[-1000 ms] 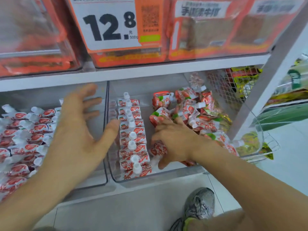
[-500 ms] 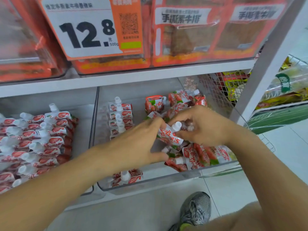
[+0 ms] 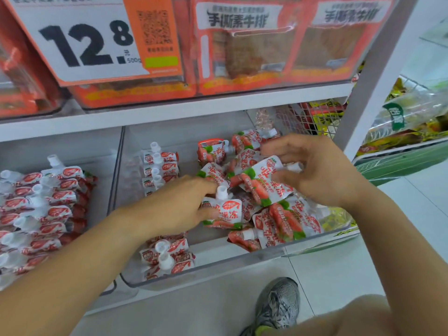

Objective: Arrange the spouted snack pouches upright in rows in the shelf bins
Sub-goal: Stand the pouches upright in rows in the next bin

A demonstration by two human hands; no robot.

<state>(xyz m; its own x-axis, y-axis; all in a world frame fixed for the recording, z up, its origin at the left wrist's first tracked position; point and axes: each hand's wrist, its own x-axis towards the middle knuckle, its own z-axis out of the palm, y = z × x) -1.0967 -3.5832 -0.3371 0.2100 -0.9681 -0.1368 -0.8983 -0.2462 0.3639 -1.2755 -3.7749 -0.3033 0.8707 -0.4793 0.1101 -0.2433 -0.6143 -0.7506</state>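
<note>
Strawberry jelly pouches being gathered from the clear bin (image 3: 242,267)

One pouch (image 3: 225,210) is being gripped by the left hand (image 3: 179,207), another pouch (image 3: 264,180) pinched by the right hand (image 3: 315,170); the neat row (image 3: 161,166) is likely being endangered by the left forearm.

Red-and-white strawberry spouted foil pouches (image 3: 264,187) are lying jumbled at the clear plastic bin's (image 3: 218,267) right, while 1 upright row (image 3: 161,166) is lining its left.
</note>
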